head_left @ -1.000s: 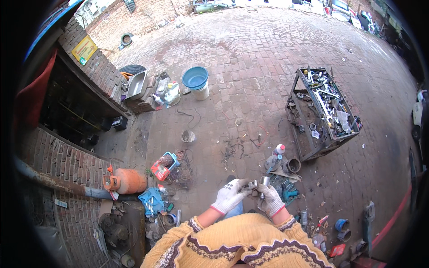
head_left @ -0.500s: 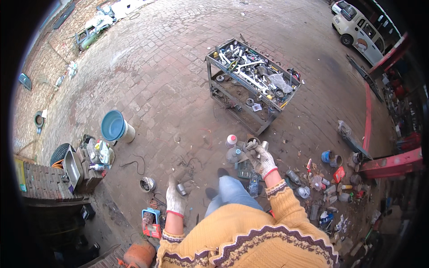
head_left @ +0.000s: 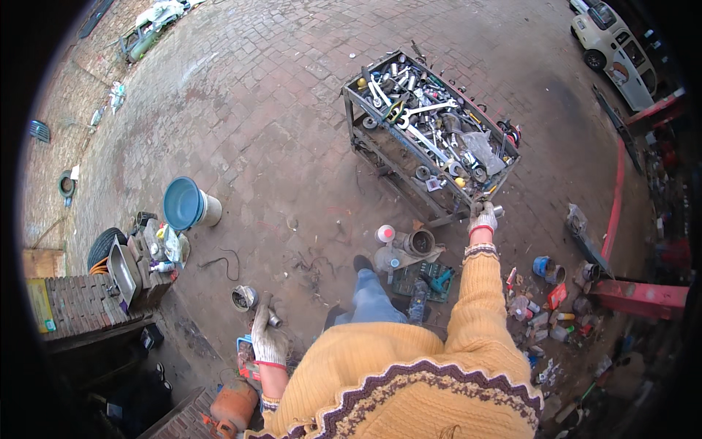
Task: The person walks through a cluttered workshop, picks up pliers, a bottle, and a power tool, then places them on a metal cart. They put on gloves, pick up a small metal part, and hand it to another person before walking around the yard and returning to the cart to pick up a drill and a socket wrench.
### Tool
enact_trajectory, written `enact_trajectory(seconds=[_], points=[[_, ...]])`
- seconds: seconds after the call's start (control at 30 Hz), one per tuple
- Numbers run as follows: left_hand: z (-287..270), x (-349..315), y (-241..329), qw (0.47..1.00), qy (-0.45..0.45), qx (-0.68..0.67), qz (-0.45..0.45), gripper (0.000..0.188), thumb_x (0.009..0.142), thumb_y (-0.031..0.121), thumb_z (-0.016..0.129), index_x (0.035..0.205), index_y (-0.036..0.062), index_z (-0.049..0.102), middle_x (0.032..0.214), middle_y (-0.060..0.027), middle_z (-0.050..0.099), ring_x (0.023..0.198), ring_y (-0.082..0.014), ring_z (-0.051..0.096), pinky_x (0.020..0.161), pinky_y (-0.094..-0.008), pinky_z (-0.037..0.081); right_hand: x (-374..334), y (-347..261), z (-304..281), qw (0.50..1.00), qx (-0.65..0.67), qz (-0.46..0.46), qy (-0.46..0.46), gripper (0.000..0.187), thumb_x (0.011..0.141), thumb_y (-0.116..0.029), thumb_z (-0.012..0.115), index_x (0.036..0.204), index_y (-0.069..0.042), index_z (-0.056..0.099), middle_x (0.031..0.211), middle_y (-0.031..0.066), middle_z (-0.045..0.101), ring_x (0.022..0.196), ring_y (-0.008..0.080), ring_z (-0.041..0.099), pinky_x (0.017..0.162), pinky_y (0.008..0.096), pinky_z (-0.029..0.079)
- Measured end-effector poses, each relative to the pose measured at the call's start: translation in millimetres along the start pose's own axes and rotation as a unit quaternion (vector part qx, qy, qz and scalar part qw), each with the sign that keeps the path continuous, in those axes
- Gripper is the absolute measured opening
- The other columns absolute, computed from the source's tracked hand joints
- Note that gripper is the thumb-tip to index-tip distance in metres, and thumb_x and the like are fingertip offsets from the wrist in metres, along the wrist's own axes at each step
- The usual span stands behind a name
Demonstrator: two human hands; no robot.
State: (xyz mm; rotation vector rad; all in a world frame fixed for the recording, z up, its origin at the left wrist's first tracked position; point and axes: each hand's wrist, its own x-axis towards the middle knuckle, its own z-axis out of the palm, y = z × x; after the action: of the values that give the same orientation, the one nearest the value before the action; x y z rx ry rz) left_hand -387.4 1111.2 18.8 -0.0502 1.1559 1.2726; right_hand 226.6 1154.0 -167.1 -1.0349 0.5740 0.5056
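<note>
Right hand out to the tool cart, left hand lagging behind

Half a second ago the white-gloved right hand [head_left: 482, 217] was well short of the dark metal-framed tool cart [head_left: 398, 137]; now I see that arm stretched forward, the hand at the cart's near corner. Its fingers are curled around a short silvery metal cylinder [head_left: 499, 211] that pokes out to the right. Whether the glove touches the frame, I can't tell. Just beyond it, the cart's tray is heaped with tools, among them a long silver steel wrench [head_left: 426, 143], with a crumpled clear plastic bag [head_left: 482, 151] on top.

Well apart and lower, the white-gloved left hand [head_left: 268, 336] still grips a short grey metal cylinder [head_left: 275, 320], its end showing on the inner side. Just ahead of that hand, a round open metal tin [head_left: 244, 298] sits on the ground; farther ahead, a round blue basin [head_left: 183, 203] rests on a white bucket [head_left: 211, 211]. Behind it lies an orange gas cylinder [head_left: 235, 404].
</note>
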Motion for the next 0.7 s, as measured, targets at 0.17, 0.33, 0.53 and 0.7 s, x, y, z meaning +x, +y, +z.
enact_trajectory(seconds=[0.17, 0.33, 0.53, 0.7], points=[[23.9, 7.9, -5.3, 0.999, -0.052, 0.002, 0.005, 0.048, 0.094, 0.007, 0.06, 0.136, -0.0121, 0.046, 0.076, -0.0038, 0.053, 0.078, -0.0156, 0.055, 0.084, -0.0289, 0.053, 50.2, -8.3, 3.6, 1.0, -0.011, -0.012, 0.012, 0.012, 0.089, -0.007, 0.066, 0.089, -0.004, 0.055, 0.067, 0.0036, 0.055, 0.056, 0.0158, 0.057, 0.063, 0.0301, 0.059], [31.1, 19.9, -7.2, 1.0, -0.03, 0.005, 0.001, 0.048, 0.096, 0.01, 0.061, 0.134, -0.0141, 0.045, 0.076, -0.004, 0.052, 0.076, -0.0149, 0.054, 0.086, -0.0286, 0.052, 1.0, 4.3, 3.9, 0.989, 0.014, 0.081, -0.119, 0.012, 0.091, -0.011, 0.066, 0.098, -0.006, 0.059, 0.084, 0.0056, 0.066, 0.063, 0.014, 0.06, 0.069, 0.0314, 0.06], [42.7, 33.3, -16.4, 0.999, -0.035, 0.005, 0.003, 0.048, 0.096, 0.017, 0.063, 0.131, -0.0137, 0.048, 0.069, -0.0046, 0.051, 0.081, -0.016, 0.055, 0.099, -0.0337, 0.046, -133.0, 37.3, 29.2, 0.906, 0.016, 0.247, -0.344, 0.03, 0.09, -0.023, 0.065, 0.114, -0.005, 0.061, 0.118, 0.0147, 0.066, 0.082, 0.0218, 0.066, 0.084, 0.0414, 0.058], [52.7, 34.2, -18.8, 0.997, -0.034, -0.06, -0.022, 0.04, 0.095, 0.014, 0.061, 0.124, -0.0125, 0.052, 0.072, -0.0068, 0.053, 0.093, -0.023, 0.058, 0.097, -0.0365, 0.048, -195.9, 72.0, 49.3, 0.782, 0.035, 0.398, -0.479, 0.043, 0.086, -0.023, 0.069, 0.124, -0.005, 0.062, 0.133, 0.0203, 0.059, 0.114, 0.0349, 0.064, 0.104, 0.0575, 0.048]])
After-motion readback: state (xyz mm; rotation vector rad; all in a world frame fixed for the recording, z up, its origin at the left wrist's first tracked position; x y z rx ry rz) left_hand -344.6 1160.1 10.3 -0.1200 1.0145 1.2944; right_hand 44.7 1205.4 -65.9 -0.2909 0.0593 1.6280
